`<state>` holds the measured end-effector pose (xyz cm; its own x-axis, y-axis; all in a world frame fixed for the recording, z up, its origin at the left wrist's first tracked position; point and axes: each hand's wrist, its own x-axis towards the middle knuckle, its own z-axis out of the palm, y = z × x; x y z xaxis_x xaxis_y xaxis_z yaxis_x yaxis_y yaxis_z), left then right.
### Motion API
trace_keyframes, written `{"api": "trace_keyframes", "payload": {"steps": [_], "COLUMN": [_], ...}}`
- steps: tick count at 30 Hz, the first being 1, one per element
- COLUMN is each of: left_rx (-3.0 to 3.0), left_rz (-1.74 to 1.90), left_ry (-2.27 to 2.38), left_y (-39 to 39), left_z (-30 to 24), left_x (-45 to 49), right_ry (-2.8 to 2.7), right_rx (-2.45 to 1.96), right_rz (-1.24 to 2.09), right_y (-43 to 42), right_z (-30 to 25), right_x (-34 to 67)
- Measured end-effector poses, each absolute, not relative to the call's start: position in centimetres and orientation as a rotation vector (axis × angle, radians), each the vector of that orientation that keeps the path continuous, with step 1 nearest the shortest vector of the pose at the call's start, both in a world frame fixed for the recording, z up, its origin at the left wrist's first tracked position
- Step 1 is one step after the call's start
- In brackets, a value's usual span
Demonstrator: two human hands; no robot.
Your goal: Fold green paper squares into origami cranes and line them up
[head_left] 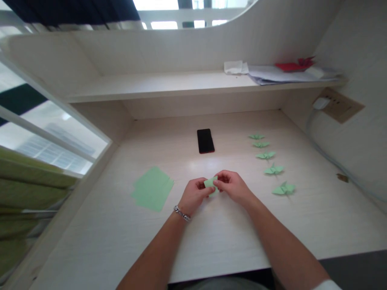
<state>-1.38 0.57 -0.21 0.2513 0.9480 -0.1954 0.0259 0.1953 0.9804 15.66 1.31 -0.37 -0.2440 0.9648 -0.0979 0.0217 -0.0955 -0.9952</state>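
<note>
Between my two hands is a small piece of folded green paper (211,182), held just above the desk. My left hand (195,195), with a chain bracelet (182,213) at the wrist, pinches its left side. On the other side, my right hand (232,185) grips the paper between thumb and fingers. Part of the paper is hidden behind the fingertips. To the left lies a fanned stack of green paper sheets (153,189). Several folded green paper cranes stand in a row at the right, the nearest crane (284,189) beyond my right forearm.
A black phone (205,141) lies on the desk (121,241) beyond my hands. Above runs a shelf (157,85) with papers (281,75), a white tissue (236,67) and a red folded paper piece (306,61). A cable (326,157) hangs from the wall socket (341,106) at right.
</note>
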Motion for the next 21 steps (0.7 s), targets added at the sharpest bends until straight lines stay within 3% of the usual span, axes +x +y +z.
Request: {"api": "trace_keyframes", "payload": {"steps": [21], "left_rx": [1.104], "left_rz": [1.057], "left_ry": [1.021], "left_y": [0.4], "left_z": [-0.1], "left_x": [-1.2], "right_ry": [-1.034], "right_rx": [-1.164], "right_rz": [1.752], "right_y": [1.1], "right_z": [1.2], "right_x": [16.3]}}
